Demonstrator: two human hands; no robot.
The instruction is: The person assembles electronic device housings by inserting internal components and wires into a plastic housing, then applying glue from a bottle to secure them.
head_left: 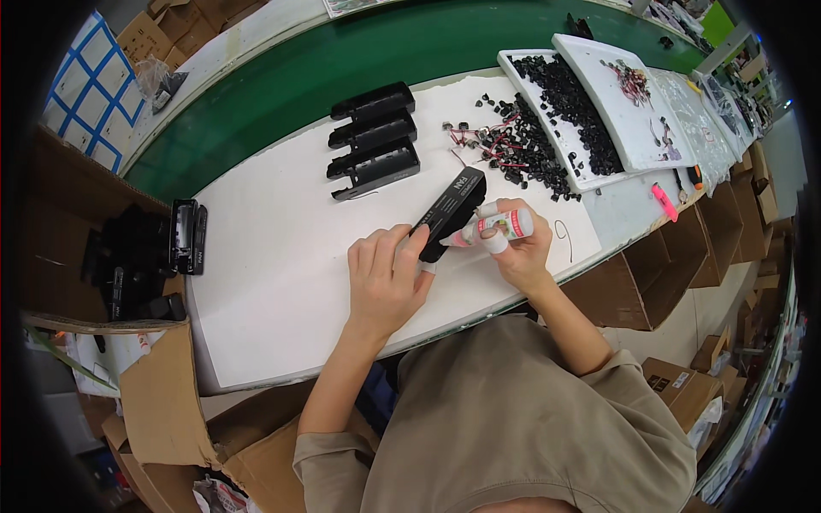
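My left hand (385,276) is closed on a black plastic housing (451,205), held tilted above the white-covered table. In my right hand (523,251) is a small white glue bottle (506,225) with a red and green label, its tip pointing down-left at the housing. White finger covers show on some of my fingers. Whether the tip touches the housing, I cannot tell. Beyond my hands, three similar black housings (374,165) lie in a row. Small motors with red wires (487,141) and a heap of small black parts (539,150) lie to the right.
A white foam tray (564,128) of black parts sits at the right, overlapped by another tray (637,145) with wired pieces. A pink marker (664,203) rests near the table edge. At left, a cardboard box (51,214) holds black housings, one standing at its rim (188,235).
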